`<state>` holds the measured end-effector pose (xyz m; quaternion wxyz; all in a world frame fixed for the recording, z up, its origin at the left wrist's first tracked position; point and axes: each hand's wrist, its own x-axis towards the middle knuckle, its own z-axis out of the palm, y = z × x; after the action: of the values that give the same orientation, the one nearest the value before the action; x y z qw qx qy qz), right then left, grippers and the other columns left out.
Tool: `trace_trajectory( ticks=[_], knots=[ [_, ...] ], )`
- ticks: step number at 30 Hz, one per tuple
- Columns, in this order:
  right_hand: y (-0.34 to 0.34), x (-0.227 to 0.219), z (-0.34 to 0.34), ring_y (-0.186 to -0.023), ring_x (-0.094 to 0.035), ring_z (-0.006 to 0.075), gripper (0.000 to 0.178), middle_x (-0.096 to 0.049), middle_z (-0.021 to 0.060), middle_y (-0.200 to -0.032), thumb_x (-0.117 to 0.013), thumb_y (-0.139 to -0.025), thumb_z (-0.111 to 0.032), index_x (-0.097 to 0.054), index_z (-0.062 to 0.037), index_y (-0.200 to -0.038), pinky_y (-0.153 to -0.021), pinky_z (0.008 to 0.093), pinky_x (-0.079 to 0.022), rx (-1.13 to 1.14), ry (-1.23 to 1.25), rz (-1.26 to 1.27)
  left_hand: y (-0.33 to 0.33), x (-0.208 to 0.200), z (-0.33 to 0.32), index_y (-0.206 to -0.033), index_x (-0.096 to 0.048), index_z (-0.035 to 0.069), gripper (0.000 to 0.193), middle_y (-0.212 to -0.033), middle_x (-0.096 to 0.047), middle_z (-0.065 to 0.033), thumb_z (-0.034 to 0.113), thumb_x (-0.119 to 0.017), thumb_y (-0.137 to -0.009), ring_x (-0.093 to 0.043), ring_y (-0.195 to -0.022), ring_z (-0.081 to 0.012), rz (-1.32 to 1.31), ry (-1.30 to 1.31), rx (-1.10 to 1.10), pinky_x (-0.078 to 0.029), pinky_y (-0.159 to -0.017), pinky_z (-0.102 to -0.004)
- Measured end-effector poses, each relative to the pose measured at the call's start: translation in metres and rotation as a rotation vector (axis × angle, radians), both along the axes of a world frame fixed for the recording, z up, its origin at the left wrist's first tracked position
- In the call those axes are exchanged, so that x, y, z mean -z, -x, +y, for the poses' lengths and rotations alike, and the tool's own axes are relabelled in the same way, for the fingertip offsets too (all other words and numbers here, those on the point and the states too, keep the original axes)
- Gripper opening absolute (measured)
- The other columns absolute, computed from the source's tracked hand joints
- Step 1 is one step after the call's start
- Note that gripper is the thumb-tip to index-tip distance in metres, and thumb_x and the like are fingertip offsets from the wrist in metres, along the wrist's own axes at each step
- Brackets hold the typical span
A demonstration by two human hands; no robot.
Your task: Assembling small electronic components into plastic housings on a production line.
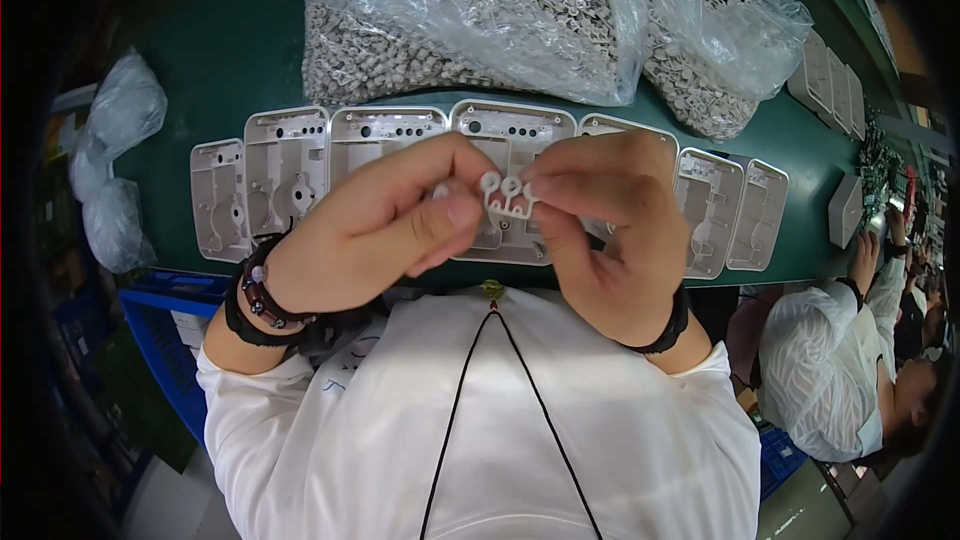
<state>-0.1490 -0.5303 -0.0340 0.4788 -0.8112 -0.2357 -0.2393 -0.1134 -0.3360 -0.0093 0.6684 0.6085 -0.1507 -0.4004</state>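
A small white plastic button strip (510, 198), with round caps joined to a thin frame, is held up between my two hands. My left hand (405, 205) pinches its left end, thumb and forefinger together. At the strip's right end, the fingertips of my right hand (615, 210) close on it. Below and behind the hands stands a row of light grey plastic housings (388, 126), open side up, with ribs and holes inside. The middle housing (512, 118) lies right under the strip and is partly hidden by my hands.
Large clear bags (470, 20) full of small grey-white parts lie along the back of the green table (215, 30). More housings (825, 85) sit at the far right. A blue crate (165, 340) stands at left. On the right, a co-worker (825, 370) sits along the table.
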Motion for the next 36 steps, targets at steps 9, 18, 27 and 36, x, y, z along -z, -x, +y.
trace_trajectory(
  ticks=[9,18,27,36],
  knots=[
    [0.001,0.009,-0.003,-0.065,-0.052,0.0178,0.017,-0.060,0.0024,-0.080,-0.068,-0.062,-0.008,-0.059,-0.0088,-0.077,-0.065,0.0300,-0.036,-0.259,0.113,-0.025,-0.006,0.012,0.007,-0.088,-0.049,0.002,0.021,-0.068,-0.047,0.0026,0.021,-0.045,-0.096,-0.040,-0.056,-0.0043,0.185,0.067,0.064,-0.031,-0.049,-0.0198],
    [0.006,0.011,0.003,-0.060,-0.048,0.0161,0.019,-0.053,0.0005,-0.071,-0.069,-0.061,-0.017,-0.055,-0.0111,-0.072,-0.062,0.0305,-0.033,-0.235,0.260,0.033,0.000,0.011,-0.010,-0.083,-0.047,0.004,0.021,-0.063,-0.044,0.0009,0.018,-0.040,-0.097,-0.038,-0.050,-0.0045,0.349,-0.154,0.048,-0.031,-0.046,-0.0189],
    [-0.001,0.016,0.005,-0.058,-0.046,0.0144,0.026,-0.049,-0.0010,-0.070,-0.072,-0.055,-0.022,-0.056,-0.0116,-0.072,-0.060,0.0293,-0.031,-0.111,0.277,0.062,0.006,0.029,-0.010,-0.087,-0.050,0.003,0.019,-0.062,-0.043,0.0007,0.015,-0.038,-0.096,-0.037,-0.048,-0.0050,0.381,-0.035,-0.070,-0.030,-0.043,-0.0196],
    [0.001,0.006,0.004,-0.062,-0.051,0.0131,0.030,-0.056,-0.0032,-0.074,-0.068,-0.050,-0.019,-0.063,-0.0124,-0.079,-0.061,0.0291,-0.033,-0.109,0.408,-0.157,-0.001,0.025,-0.007,-0.089,-0.052,0.000,0.024,-0.059,-0.042,0.0007,0.019,-0.039,-0.096,-0.037,-0.046,-0.0066,0.615,-0.107,0.067,-0.030,-0.041,-0.0205]
  ],
)
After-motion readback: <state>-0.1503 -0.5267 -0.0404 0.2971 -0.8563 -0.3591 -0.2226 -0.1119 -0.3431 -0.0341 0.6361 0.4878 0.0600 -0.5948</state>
